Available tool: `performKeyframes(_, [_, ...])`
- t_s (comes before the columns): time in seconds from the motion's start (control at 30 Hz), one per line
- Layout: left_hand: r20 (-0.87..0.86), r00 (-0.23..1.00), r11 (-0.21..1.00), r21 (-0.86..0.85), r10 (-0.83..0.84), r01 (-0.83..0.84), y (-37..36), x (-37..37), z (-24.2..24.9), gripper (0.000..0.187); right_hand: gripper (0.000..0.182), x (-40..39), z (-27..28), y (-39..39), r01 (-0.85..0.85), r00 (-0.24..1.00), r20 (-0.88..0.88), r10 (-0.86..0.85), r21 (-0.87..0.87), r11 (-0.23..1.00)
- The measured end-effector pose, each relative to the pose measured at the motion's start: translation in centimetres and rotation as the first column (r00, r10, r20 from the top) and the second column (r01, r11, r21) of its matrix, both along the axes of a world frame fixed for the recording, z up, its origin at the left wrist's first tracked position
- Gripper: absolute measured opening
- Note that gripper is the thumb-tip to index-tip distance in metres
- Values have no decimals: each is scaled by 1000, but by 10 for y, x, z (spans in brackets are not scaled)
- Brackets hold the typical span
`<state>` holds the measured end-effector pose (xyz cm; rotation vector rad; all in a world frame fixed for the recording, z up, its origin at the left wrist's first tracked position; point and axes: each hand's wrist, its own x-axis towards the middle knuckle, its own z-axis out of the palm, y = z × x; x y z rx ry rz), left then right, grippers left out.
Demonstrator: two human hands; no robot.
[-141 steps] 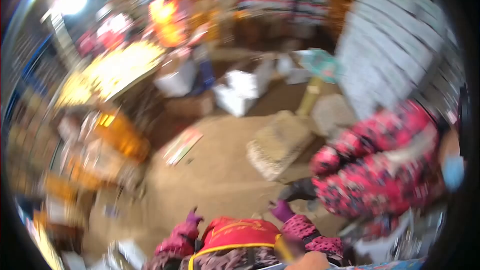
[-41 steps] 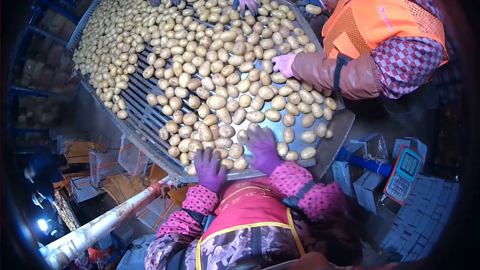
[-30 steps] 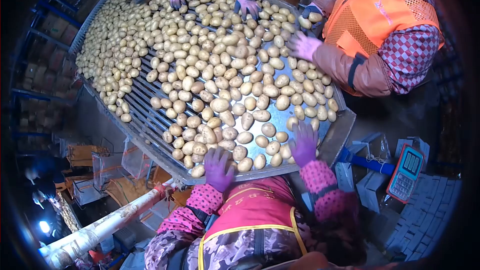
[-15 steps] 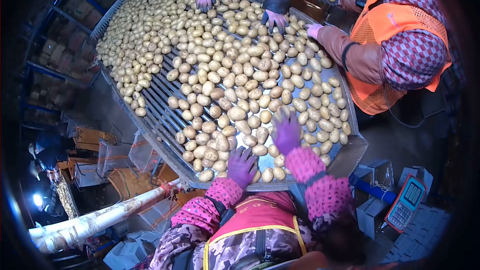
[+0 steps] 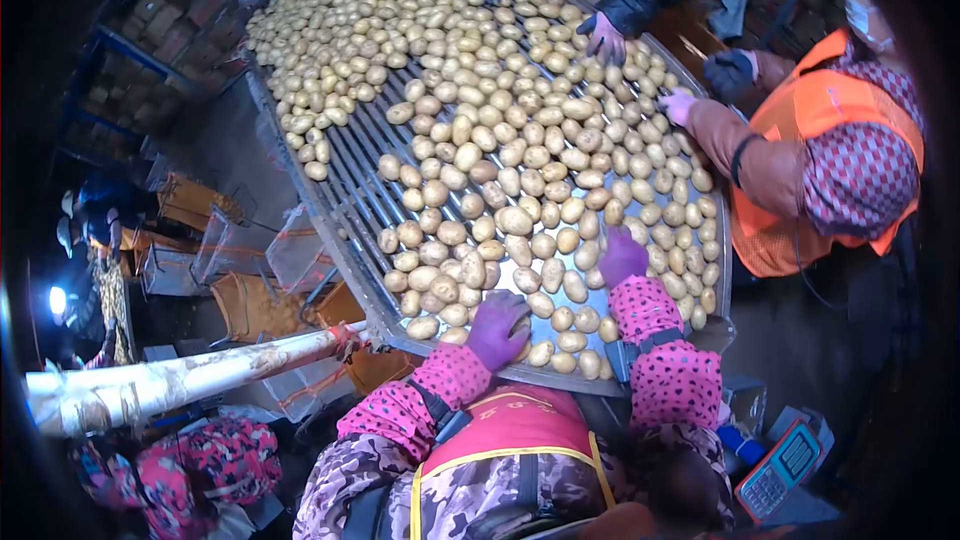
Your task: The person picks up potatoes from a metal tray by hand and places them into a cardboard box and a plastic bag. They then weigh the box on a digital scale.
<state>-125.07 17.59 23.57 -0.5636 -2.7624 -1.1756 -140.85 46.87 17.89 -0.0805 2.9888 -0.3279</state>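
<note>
Many yellow-brown potatoes [image 5: 517, 248] cover a metal sorting table with dark slats and a smooth plate. My left hand [image 5: 498, 328], in a purple glove, is at the near edge, its fingers curled down among the potatoes; what lies under them is hidden. My right hand [image 5: 623, 257], in a purple glove too, reaches further in on the right side. Its fingers are drawn together and bent down among potatoes, and I cannot make out what they hold. Both forearms wear pink dotted sleeves.
Across the table a person's gloved hands [image 5: 604, 38] touch potatoes. At the right, a person in an orange vest [image 5: 800, 120] reaches over the rim. A white wrapped pole [image 5: 190, 370] juts out at left. A red-framed keypad device [image 5: 780, 472] is low at right.
The view has shifted, moving the table rightward and up. My left fingers went from spread to curled, and my right fingers drew together. The vested person's far hand no longer shows potatoes.
</note>
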Motion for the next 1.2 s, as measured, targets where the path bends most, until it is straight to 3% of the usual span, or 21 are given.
performKeyframes(0.07, [269, 963, 971, 230, 3, -67, -2, 12, 8, 37, 66, -5, -2, 4, 43, 990, 137, -44, 11, 999])
performKeyframes(0.13, [356, 930, 934, 292, 95, -206, 0, 32, -18, 35, 73, 0, -19, 22, -54, 997, 48, 56, -43, 998])
performKeyframes(0.2, [613, 790, 847, 426, -13, -317, -3, 32, -26, 40, 77, 9, 1, 26, 11, 988, 152, 13, -155, 988])
performKeyframes(0.27, [758, 609, 605, 603, -232, -520, -12, 38, -84, 43, 61, 29, 3, 22, 343, 920, 385, -81, -683, 645])
performKeyframes(0.3, [767, 516, 459, 641, -381, -615, -14, 33, -103, 44, 54, 45, 14, 6, 182, 970, 243, -10, -701, 690])
performKeyframes(0.33, [808, 460, 404, 584, -368, -704, -12, 26, -77, 46, 47, 61, 27, -11, 22, 994, 92, 58, -690, 723])
performKeyframes(0.37, [846, 388, 349, 512, -366, -785, -7, 23, -13, 48, 40, 80, 35, -31, 229, 927, 338, 165, -856, 464])
performKeyframes(0.4, [876, 306, 297, 425, -373, -855, -5, 24, 23, 50, 34, 101, 81, -61, 46, 945, 234, 228, -786, 616])
performKeyframes(0.43, [836, 342, 223, 465, -429, -857, -6, 26, 19, 56, 30, 109, 55, -73, -41, 924, 164, 347, -857, 513])
performKeyframes(0.5, [675, 626, 400, 737, -391, -545, -15, 34, -62, 58, 33, 105, 72, -101, -175, 878, 147, 456, -788, 590])
performKeyframes(0.53, [556, 729, 487, 802, -398, -346, -17, 32, -37, 59, 35, 97, 73, -112, -283, 887, 55, 458, -719, 635])
performKeyframes(0.57, [914, 283, 256, 360, -292, -897, -17, 32, -12, 52, 41, 84, 74, -115, -479, 845, -85, 528, -558, 677])
performKeyframes(0.6, [939, 293, 309, 336, -177, -890, -17, 33, -2, 44, 48, 72, 78, -114, -631, 771, -195, 606, -355, 690])
performKeyframes(0.67, [727, 510, 52, 595, -459, -802, -51, 54, -96, 44, 62, 47, -13, -85, -662, 735, -329, 593, -158, 733])
performKeyframes(0.73, [882, 416, 111, 447, -222, -888, -49, 57, -33, 45, 84, 29, 33, -64, -541, 840, -38, 541, -9, 841])
performKeyframes(0.8, [940, 322, 203, 340, -117, -918, -60, 65, -2, 51, 80, 13, 35, -41, -467, 877, -123, 464, 6, 884])
performKeyframes(0.97, [950, 290, 70, 299, -117, -952, -78, 86, -11, 51, 74, 18, 17, -11, -178, 947, -252, 199, 102, 979])
performKeyframes(1.03, [943, 290, 107, 309, -161, -945, -89, 86, -4, 51, 65, 58, 35, -53, -177, 959, -265, 100, -286, 942])
performKeyframes(1.1, [944, 282, 135, 306, -170, -942, -96, 86, 7, 51, 61, 103, 74, -118, -402, 900, 108, 422, -167, 900])
performKeyframes(1.13, [950, 269, 158, 293, -156, -943, -100, 83, 18, 51, 60, 132, 76, -122, -668, 744, -306, 594, -293, 685])
performKeyframes(1.2, [951, 272, 224, 300, -148, -927, -112, 80, 33, 52, 64, 121, 43, -109, -661, 747, -233, 622, -172, 730])
